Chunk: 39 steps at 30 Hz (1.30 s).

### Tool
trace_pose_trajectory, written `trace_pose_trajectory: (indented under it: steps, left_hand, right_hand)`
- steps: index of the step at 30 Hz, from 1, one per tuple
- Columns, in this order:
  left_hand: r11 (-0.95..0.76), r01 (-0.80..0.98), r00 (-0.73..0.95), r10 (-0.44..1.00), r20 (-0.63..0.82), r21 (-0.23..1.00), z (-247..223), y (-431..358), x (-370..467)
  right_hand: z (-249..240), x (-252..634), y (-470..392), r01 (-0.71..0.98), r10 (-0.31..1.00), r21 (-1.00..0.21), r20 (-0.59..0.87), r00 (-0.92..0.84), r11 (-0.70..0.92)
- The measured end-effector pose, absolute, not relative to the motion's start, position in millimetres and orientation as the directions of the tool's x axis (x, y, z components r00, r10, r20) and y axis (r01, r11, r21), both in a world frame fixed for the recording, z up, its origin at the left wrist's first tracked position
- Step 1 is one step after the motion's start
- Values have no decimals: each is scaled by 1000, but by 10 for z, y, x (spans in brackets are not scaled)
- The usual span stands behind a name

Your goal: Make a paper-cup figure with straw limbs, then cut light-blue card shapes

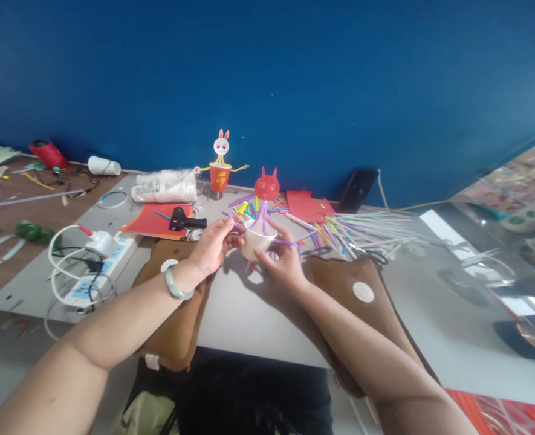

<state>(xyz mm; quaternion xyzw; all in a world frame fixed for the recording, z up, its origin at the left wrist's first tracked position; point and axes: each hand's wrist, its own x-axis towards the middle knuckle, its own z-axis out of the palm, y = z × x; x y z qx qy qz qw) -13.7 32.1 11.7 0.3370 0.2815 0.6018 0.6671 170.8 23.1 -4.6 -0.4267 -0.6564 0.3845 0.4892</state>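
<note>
A white paper cup [256, 243] is held above the table in my right hand [286, 260], whose fingers wrap round its right side. Purple pipe cleaners [262, 217] rise out of the cup to a red paper head [267, 186] with pointed ears. At the cup's left, my left hand [216, 244] pinches a purple pipe cleaner arm [234, 222] that sticks out of the side. Another purple arm extends to the right past my right fingers. Behind stands a red cup figure [220, 177] with a white rabbit head and yellow arms.
Stacked paper cups [164, 186], a black glue gun [186, 221] on red sheets and a power strip [101, 272] lie left. Pipe cleaners [367, 226], red paper [308, 205], scissors [370, 256] and a phone [358, 190] are right. Brown cushions [344, 284] flank the hands.
</note>
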Motion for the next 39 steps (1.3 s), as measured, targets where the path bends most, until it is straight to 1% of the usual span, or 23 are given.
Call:
trace_pose_trajectory:
  steps: [7, 11, 13, 14, 17, 19, 22, 25, 29, 31, 35, 39]
  left_hand:
    - [40, -622, 122, 991, 47, 782, 129, 324, -134]
    - [12, -643, 81, 995, 53, 766, 178, 321, -149]
    - [-17, -656, 47, 997, 63, 755, 200, 325, -165]
    - [-31, -663, 31, 997, 68, 748, 208, 328, -173]
    - [-55, -677, 1, 997, 75, 734, 213, 340, -190]
    - [-59, -684, -7, 997, 74, 727, 207, 343, -193]
    - [-54, -702, -3, 997, 73, 710, 198, 336, -190]
    - [-37, -717, 16, 997, 69, 696, 195, 322, -187]
    - [-5, -727, 60, 996, 70, 687, 197, 311, -188]
    - [6, -733, 80, 994, 78, 680, 201, 309, -187]
    - [32, -742, 114, 990, 79, 669, 203, 308, -180]
    - [34, -727, 114, 991, 72, 686, 197, 306, -169]
  right_hand:
    - [-25, 1724, 290, 146, 936, -929, 317, -153, 339]
    - [-14, 1746, 350, 90, 929, -946, 283, -238, 311]
    - [-3, 1773, 375, 111, 923, -941, 284, -259, 320]
    - [3, 1793, 386, 156, 924, -931, 285, -253, 330]
    - [21, 1865, 417, 381, 932, -855, 281, -229, 351]
    - [29, 1905, 430, 499, 923, -783, 248, -295, 371]
    - [29, 1918, 424, 596, 883, -687, 149, -446, 416]
    - [20, 1882, 392, 679, 849, -566, 74, -523, 467]
    - [8, 1824, 356, 763, 832, -393, 9, -555, 513]
    - [1, 1808, 352, 790, 838, -337, -7, -546, 512]
    - [-30, 1802, 360, 803, 842, -317, -24, -538, 504]
    - [-60, 1805, 372, 790, 823, -309, -37, -567, 530]
